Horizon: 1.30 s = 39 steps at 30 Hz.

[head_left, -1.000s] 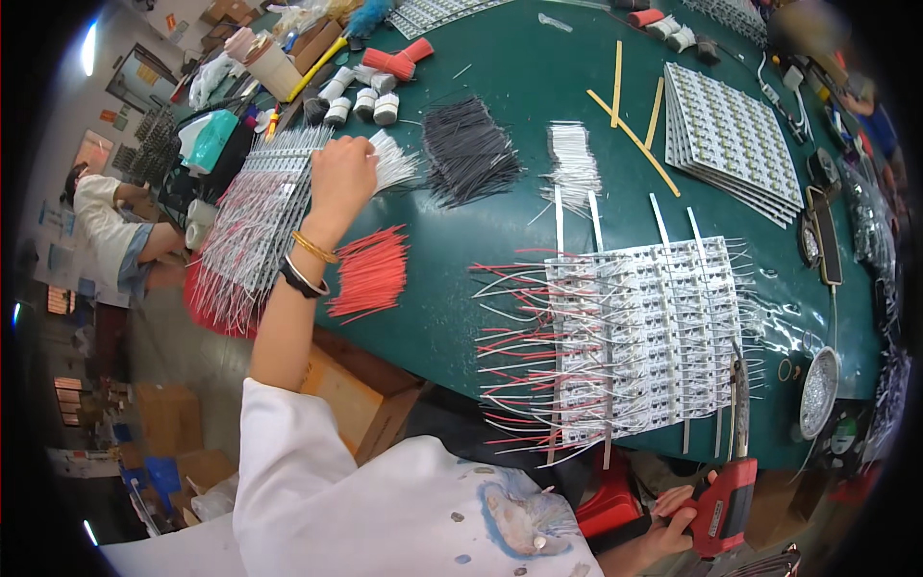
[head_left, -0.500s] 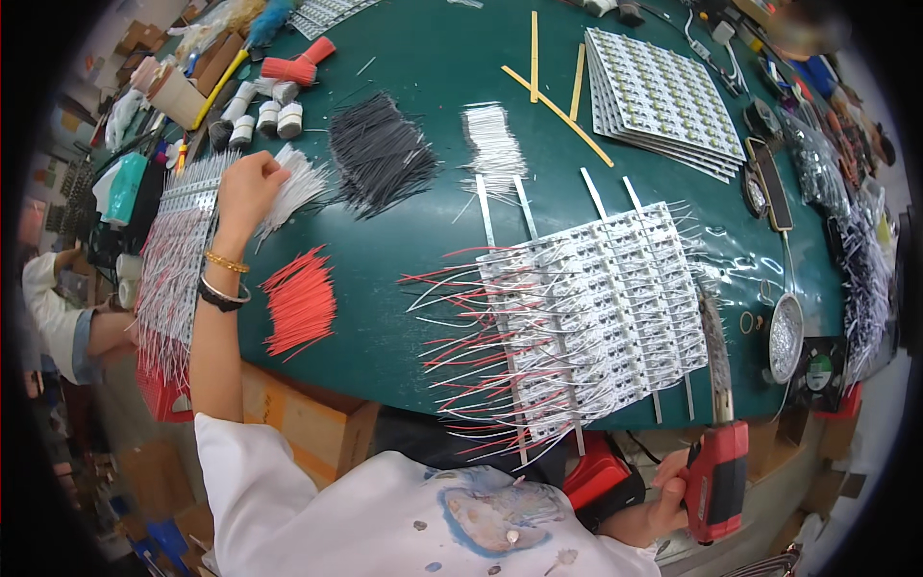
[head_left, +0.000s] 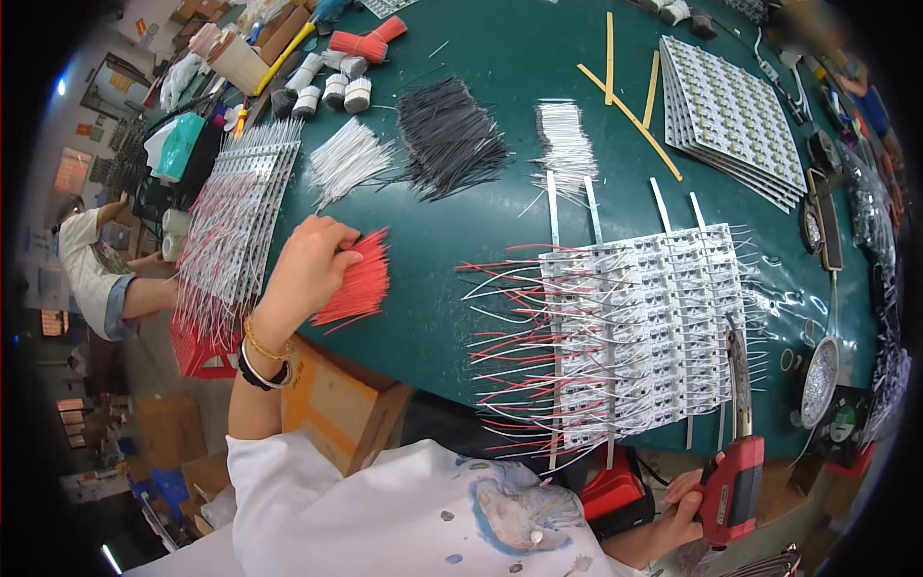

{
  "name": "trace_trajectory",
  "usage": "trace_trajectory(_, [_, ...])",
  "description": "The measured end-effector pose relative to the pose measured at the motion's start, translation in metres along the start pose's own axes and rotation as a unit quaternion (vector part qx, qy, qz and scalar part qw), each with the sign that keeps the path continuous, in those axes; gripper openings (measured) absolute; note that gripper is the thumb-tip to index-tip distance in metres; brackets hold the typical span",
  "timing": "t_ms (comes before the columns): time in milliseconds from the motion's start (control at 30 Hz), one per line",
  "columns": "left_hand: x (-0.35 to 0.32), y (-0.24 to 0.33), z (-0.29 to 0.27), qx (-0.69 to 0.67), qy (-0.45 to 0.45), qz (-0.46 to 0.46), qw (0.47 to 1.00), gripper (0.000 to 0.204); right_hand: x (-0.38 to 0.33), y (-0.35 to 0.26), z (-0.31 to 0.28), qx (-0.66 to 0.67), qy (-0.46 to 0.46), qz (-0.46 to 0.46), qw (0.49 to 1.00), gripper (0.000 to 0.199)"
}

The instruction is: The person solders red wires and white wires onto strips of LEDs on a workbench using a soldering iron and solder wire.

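Fingers half-curled, the left hand leans up from eight o'clock over the red wires at nine, though I can't tell whether they grip any. A moment ago it was at the white wires, ten o'clock; toward four, the right hand still clasps the soldering gun.

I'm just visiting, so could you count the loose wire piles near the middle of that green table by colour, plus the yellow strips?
Red wire pile: 1
Black wire pile: 1
White wire piles, one beside the black pile and one nearer the yellow strips: 2
Yellow strips: 3
Total: 7
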<state>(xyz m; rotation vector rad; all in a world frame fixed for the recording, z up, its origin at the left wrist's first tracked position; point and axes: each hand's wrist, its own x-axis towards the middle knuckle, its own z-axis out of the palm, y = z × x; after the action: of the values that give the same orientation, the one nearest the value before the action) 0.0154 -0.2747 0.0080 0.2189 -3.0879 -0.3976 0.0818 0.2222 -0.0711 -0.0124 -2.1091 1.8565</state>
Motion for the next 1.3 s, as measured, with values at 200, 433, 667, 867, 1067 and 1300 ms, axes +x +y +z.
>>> trace_trajectory(200, [-0.008, 0.001, 0.016, -0.003, 0.048, 0.028, 0.998, 0.013, -0.003, 0.002, 0.007, 0.033, 0.002, -0.024, 0.999, 0.072])
trace_trajectory(433, [-0.011, -0.004, 0.016, -0.077, 0.044, -0.033, 0.996, 0.019, -0.01, 0.004, 0.003, 0.051, -0.001, -0.012, 0.999, 0.073])
trace_trajectory(667, [-0.009, -0.014, 0.019, -0.047, 0.106, -0.015, 0.993, 0.011, -0.015, 0.009, 0.001, 0.069, 0.0, -0.003, 0.998, 0.073])
trace_trajectory(867, [-0.003, -0.016, 0.01, 0.011, 0.119, -0.053, 0.991, 0.008, -0.014, 0.012, 0.001, 0.088, -0.001, 0.004, 0.996, 0.074])
trace_trajectory(1067, [0.02, 0.005, -0.022, 0.101, 0.106, 0.064, 0.987, 0.006, -0.015, 0.014, -0.002, 0.103, -0.002, 0.011, 0.995, 0.074])
trace_trajectory(1300, [0.068, 0.039, -0.037, 0.372, -0.153, 0.141, 0.905, 0.005, -0.003, 0.006, 0.006, 0.123, -0.025, 0.001, 0.992, 0.074])
